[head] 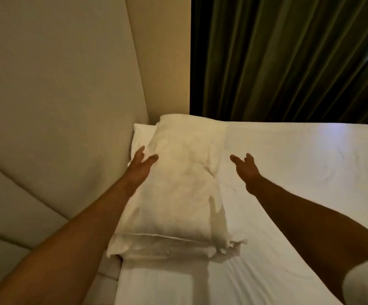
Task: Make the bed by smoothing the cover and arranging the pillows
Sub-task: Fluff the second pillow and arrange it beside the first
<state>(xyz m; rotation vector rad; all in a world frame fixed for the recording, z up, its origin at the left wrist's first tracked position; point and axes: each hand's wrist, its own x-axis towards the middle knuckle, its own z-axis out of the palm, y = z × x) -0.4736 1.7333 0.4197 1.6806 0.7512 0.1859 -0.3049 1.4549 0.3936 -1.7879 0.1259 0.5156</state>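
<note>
A white pillow (178, 186) lies lengthwise on the bed next to the headboard, stacked on a second pillow (140, 137) whose corner shows behind it. My left hand (142, 164) reaches out with straight fingers and touches the top pillow's left edge. My right hand (245, 170) hovers with fingers spread just to the right of the pillow, above the white cover (299, 172). The cover looks mostly flat with faint wrinkles.
A padded beige headboard (57, 106) rises along the left side. Dark green curtains (288, 58) hang behind the far edge of the bed. The cover stretches away to the right and toward me.
</note>
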